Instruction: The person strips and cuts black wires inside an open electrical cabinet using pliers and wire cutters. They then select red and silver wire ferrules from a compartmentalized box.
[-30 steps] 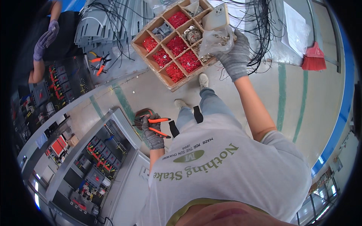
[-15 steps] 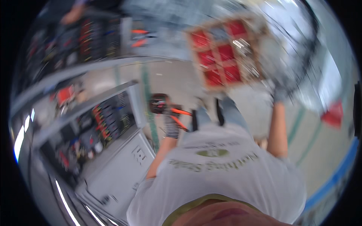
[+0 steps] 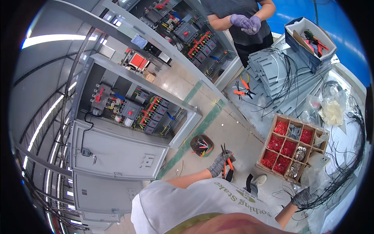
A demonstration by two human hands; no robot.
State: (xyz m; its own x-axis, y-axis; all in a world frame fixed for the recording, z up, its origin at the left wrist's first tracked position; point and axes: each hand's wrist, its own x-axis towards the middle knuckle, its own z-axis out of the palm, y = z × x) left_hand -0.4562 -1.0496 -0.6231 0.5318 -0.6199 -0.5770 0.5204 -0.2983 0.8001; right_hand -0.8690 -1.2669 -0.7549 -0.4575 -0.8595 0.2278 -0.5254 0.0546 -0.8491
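Note:
My left hand (image 3: 222,163), in a grey knitted glove, is closed around a pair of pliers (image 3: 230,163) with orange-and-black handles; their dark jaws point away from me. On the right, at the near end of the worktable, my gloved right hand (image 3: 302,197) is closed on a bundle of thin black wires (image 3: 336,185). The wires spread along the table's right side, and several loose ends stick out past the hand. A wooden compartment box (image 3: 281,177) stands beyond that hand, with red small parts, metal hardware and grey pieces in its sections.
Left stands an open grey electrical cabinet (image 3: 122,146) with breakers inside; another cabinet (image 3: 194,43) is behind it. A round tool bucket (image 3: 201,146) sits on the floor. Orange-handled cutters (image 3: 244,92), metal strips (image 3: 269,74) and a bin (image 3: 310,39) lie farther back, near a person's purple-gloved hands (image 3: 245,24).
My view has swung toward the left, so the cabinets and the other person now show more fully. My left hand still holds the pliers, and my right hand stays by the wires.

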